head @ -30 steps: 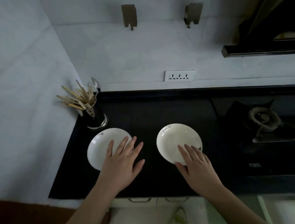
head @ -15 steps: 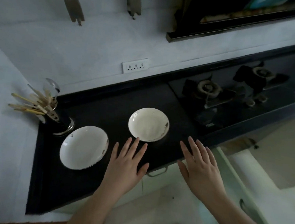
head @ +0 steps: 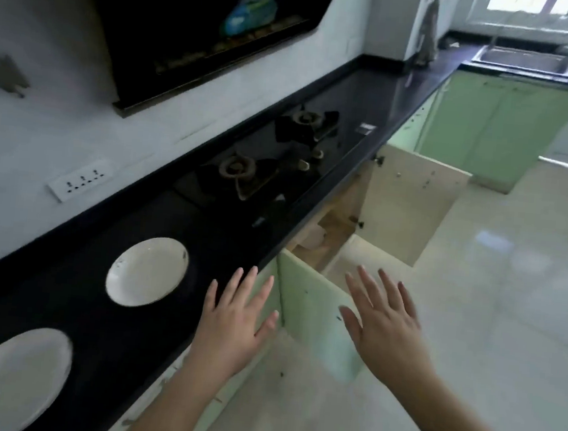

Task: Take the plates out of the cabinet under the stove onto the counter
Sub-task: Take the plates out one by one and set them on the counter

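I see two round white plates lying flat on the glossy black counter (head: pixel 103 306): the nearer plate (head: pixel 11 377) at the lower left corner, glazed and shallow, and the farther plate (head: pixel 147 271) with small dark marks along its rim. They sit apart from each other with bare black stone between them.

My left hand (head: pixel 232 317) hangs over the counter's front edge with its fingers straight and spread, holding nothing. My right hand (head: pixel 383 323) is out past the edge, fingers likewise splayed and flat, empty, in front of a pale green cabinet door (head: pixel 315 317) that stands swung out.

Under the black glass stove (head: pixel 273 159) with its two dark metal burners, the cabinet (head: pixel 329 233) is open, showing a raw wooden interior; a pale rounded shape inside may be more plates, but it is too blurred for me to say. A second door (head: pixel 410 202), beige on its inner face, stands open beyond it.
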A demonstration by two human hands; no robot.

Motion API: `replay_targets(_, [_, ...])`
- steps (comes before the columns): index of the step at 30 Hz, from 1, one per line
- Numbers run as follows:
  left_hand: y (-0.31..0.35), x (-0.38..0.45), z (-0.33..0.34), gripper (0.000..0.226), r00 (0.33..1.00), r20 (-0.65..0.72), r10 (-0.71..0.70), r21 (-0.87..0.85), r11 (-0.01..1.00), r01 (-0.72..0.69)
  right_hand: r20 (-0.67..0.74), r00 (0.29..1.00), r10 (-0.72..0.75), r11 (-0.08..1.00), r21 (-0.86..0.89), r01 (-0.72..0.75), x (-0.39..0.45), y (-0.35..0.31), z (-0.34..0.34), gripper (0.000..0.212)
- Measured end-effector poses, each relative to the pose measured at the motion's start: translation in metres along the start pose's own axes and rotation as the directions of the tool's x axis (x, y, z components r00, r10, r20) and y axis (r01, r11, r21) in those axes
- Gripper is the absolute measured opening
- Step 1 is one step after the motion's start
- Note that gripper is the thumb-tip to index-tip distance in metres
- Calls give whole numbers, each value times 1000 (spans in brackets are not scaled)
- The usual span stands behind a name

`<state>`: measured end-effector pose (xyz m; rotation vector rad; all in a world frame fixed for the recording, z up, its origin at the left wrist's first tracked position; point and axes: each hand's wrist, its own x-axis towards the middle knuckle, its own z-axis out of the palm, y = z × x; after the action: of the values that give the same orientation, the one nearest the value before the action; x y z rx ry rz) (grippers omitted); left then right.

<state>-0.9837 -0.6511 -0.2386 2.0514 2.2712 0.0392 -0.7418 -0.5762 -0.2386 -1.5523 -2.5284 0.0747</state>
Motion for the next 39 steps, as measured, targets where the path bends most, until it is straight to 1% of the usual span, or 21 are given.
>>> replay_targets(2, [33, 6, -1, 64, 998, -17, 64, -21, 998, -64, -11, 997, 72, 997, 6, -72, -21, 26, -9, 59])
replay_targets(5, [83, 14, -2, 61, 984, -46, 172, -17, 985, -173, -2, 993, 122, 993, -2, -122, -50, 64, -18, 58])
replay_targets(7, [111, 19, -2, 59, 972, -69, 225, -46, 972, -229, 9, 984, 178, 984, -7, -178, -67, 87, -22, 59])
replay_targets(12, [162, 34, 8, 59, 948, -64, 312, -90, 944, -316, 21, 948, 318, 948, -14, -318, -92, 129, -27, 60])
replay_targets(16, [186, 63, 20, 63, 921, -30, 390, -83, 917, -391, 25, 915, 403, 915, -6, -403, -96, 156, -28, 63])
replay_targets(21, [202, 118, 27, 68, 898, -31, 438, -77, 895, -439, 62, 868, 493, 870, -26, -493, -82, 184, -26, 64])
replay_targets(24, [215, 152, 20, 63, 906, -61, 420, -99, 900, -424, 71, 837, 543, 840, -56, -540, -69, 199, -25, 63])
replay_targets(27, [228, 183, 19, 62, 890, -55, 452, -94, 885, -456, 94, 793, 602, 799, -68, -598, -55, 213, -29, 65])
replay_targets(29, [238, 201, 24, 62, 864, -38, 502, -69, 861, -503, 46, 781, 623, 782, -44, -621, -48, 221, -29, 73])
replay_targets(30, [244, 208, 26, 61, 849, -24, 527, -61, 847, -528, 32, 763, 645, 764, -28, -645, -45, 225, -28, 75])
replay_targets(32, [257, 219, 28, 62, 830, -2, 558, -53, 828, -558, 15, 740, 673, 740, -2, -673, -39, 233, -30, 78])
replay_targets(34, [270, 228, 29, 68, 818, 14, 575, -72, 817, -572, 22, 735, 677, 736, -17, -677, -35, 246, -29, 78])
replay_targets(36, [288, 239, 26, 75, 820, 23, 572, -130, 815, -565, 33, 733, 680, 734, -23, -679, -34, 264, -28, 82])
replay_targets(39, [327, 257, 16, 79, 825, -7, 566, -178, 811, -558, 58, 715, 696, 717, -27, -696, -32, 297, -25, 87])
